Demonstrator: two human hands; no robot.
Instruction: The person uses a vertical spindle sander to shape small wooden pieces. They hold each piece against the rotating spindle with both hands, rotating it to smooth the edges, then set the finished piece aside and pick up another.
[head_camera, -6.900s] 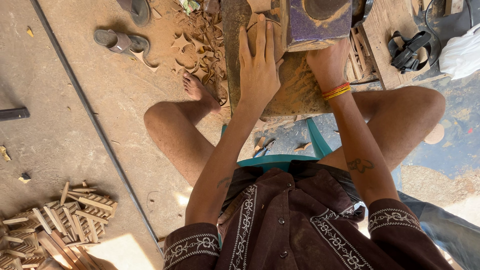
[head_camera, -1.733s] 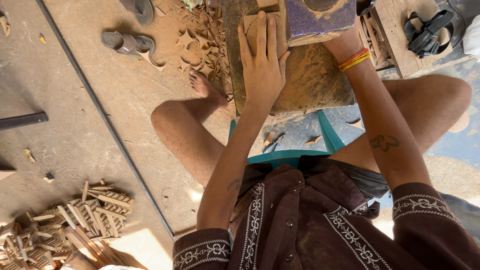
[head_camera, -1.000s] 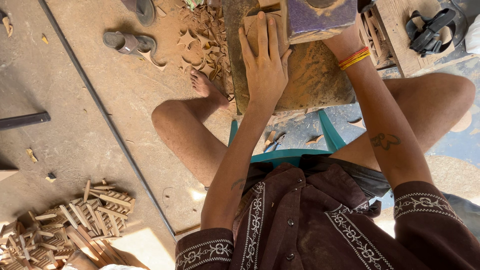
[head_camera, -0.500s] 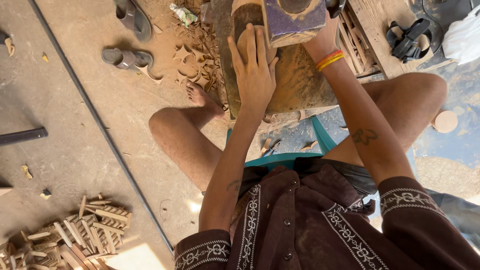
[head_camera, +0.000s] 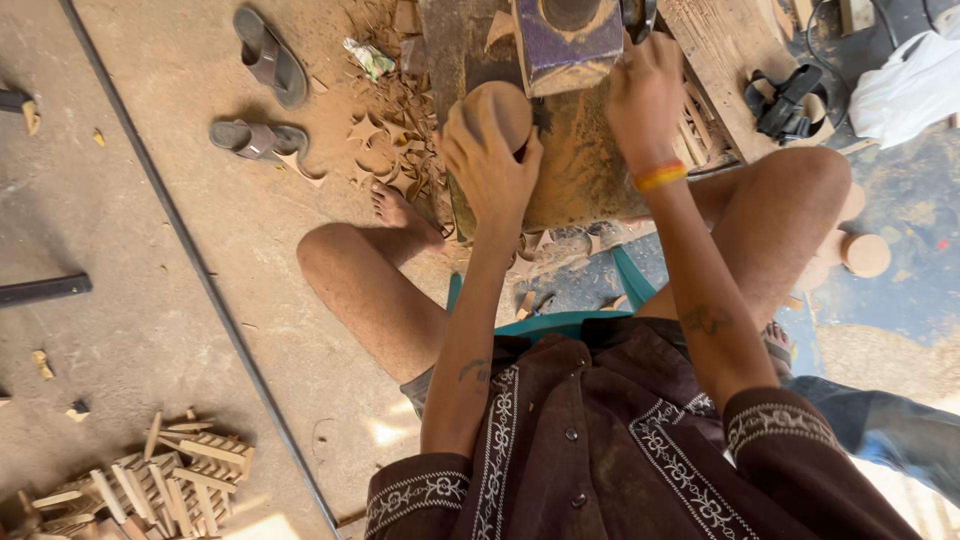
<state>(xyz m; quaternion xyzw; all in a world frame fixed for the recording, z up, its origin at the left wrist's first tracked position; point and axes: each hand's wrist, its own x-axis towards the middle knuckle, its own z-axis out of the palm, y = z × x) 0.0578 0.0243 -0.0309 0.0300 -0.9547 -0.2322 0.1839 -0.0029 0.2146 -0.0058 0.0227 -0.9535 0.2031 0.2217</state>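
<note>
The left hand (head_camera: 490, 165) was clamped on a round wooden disc (head_camera: 497, 112), fingers curled over its near edge and thumb at the side, pressing it flat on the dusty worktop (head_camera: 590, 190) right against the purple-topped machine block (head_camera: 566, 42). The right hand (head_camera: 645, 95) rested beside that block at its right; whether its fingers were closed on anything I could not tell — they were turned away from the camera.

Handling, judged from appearance: the disc looked like solid, sawn wood — stiff, fairly light, not fragile, its surface dry and powdery with sawdust (so a little slippery under a flat palm). The rim seemed the sensible place to hold it, as the left hand did, with fingers kept on the side away from the machine.

Orientation: the disc lay with its broad face up. Being round, it showed no clear long axis in plan; its short axis, the thickness, ran vertically. The far edge pointed at the machine block, touching or just short of it — not resolvable.

Surroundings: similar round wooden blanks (head_camera: 866, 254) lay on the floor by the right knee, star-shaped offcuts (head_camera: 385, 160) beside the worktop, a stack of wooden strips (head_camera: 150, 485) lower left, and a pair of sandals (head_camera: 262, 95) well apart.
</note>
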